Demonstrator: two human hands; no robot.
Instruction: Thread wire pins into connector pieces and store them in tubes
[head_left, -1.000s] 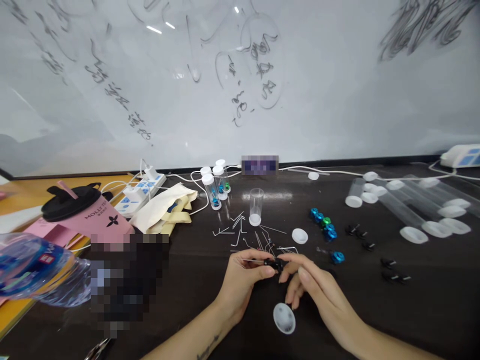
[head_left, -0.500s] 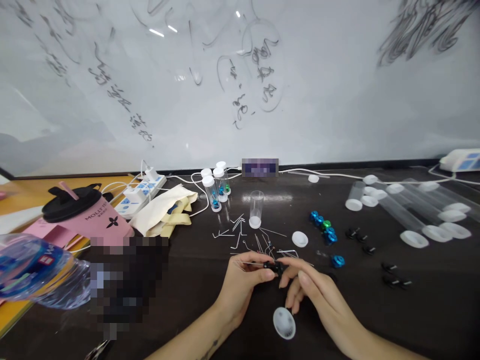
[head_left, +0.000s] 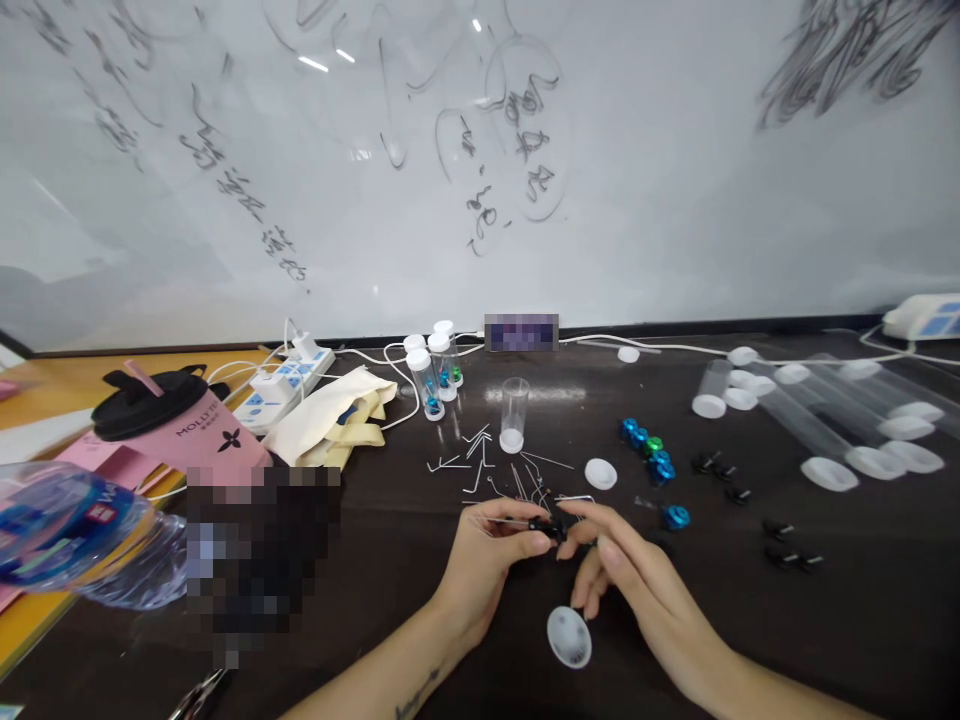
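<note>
My left hand [head_left: 491, 555] pinches a thin metal pin with a small black part [head_left: 546, 527] at its tip. My right hand [head_left: 622, 575] pinches the same black part from the other side, its other fingers curled down. Both hands hover just above the dark table [head_left: 420, 620]. A white cap [head_left: 568, 637] lies below them. Loose bent metal pins [head_left: 480, 462] lie scattered just beyond my fingers. An open clear vial [head_left: 514, 414] stands upright behind the pins.
Blue and green metal nuts [head_left: 649, 453] and small black parts [head_left: 780, 545] lie to the right. Empty clear tubes with white caps [head_left: 817, 425] lie at far right. Three capped vials [head_left: 435, 375], a cloth bag [head_left: 330, 425], a power strip [head_left: 277, 385], a pink cup [head_left: 184, 425] and a water bottle [head_left: 67, 540] sit left.
Almost nothing differs. Both hands stay pinched on the black part and pin, with only slight finger movement.
</note>
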